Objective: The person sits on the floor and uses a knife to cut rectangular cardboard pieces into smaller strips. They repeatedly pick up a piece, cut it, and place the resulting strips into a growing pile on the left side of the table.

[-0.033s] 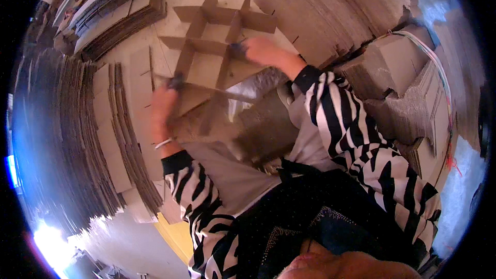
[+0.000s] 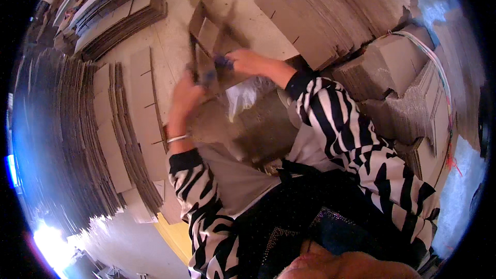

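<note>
A cardboard divider (image 2: 207,33) of interlocked strips stands over the pale work surface in front of me, squeezed narrow and smeared by motion. My left hand (image 2: 187,93) is closed on its near left side. On its near right side my right hand (image 2: 253,63) grips it, close to the left one. Dark coverings show on the fingertips of both hands. The divider's far end, with its pointed strip ends, is blurred.
Flat slotted cardboard strips (image 2: 142,90) lie in stacks at the left. Large piles of cardboard sheets (image 2: 299,23) stand at the right. Further bundles (image 2: 121,20) sit at the far left. Clear plastic (image 2: 243,95) lies by the near edge of the work surface (image 2: 170,0).
The divider was spread into an open grid and is now squeezed narrow. My left hand has moved right and my right hand slightly left, bringing them closer together.
</note>
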The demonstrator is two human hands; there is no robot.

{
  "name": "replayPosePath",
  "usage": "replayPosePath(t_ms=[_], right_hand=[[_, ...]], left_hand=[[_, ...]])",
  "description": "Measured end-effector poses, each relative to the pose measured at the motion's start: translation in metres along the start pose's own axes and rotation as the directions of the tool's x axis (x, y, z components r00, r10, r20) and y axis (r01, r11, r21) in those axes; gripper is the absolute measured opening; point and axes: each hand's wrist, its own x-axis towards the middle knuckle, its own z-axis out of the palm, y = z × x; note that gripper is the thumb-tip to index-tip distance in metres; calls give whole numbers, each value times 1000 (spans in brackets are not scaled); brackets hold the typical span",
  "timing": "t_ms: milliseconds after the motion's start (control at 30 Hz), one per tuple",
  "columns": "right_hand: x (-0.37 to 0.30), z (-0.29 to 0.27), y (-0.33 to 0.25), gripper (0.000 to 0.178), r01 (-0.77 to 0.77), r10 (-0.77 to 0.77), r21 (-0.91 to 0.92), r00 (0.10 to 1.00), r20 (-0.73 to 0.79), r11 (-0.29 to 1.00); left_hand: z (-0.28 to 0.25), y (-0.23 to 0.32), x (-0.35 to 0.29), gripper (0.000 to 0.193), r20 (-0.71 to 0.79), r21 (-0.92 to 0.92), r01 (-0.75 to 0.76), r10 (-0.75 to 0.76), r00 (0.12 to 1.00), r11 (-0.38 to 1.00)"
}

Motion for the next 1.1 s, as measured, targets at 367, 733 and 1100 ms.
replayPosePath(t_ms=[367,733,1100], right_hand=[[-102,-92,-16,65,-471,182,-403,797,-576,785],[-153,-118,49,29,-703,226,-386,609,-760,597],[-69,-84,-60,31,-213,48,-383,917,-396,899]], left_hand=[[-53,-11,-42,59,-468,-181,-176,72,881,968],[-178,-86,-172,49,-661,666,374,279,697,645],[-151,-134,-195,36,-453,635,582,-365,813,507]])
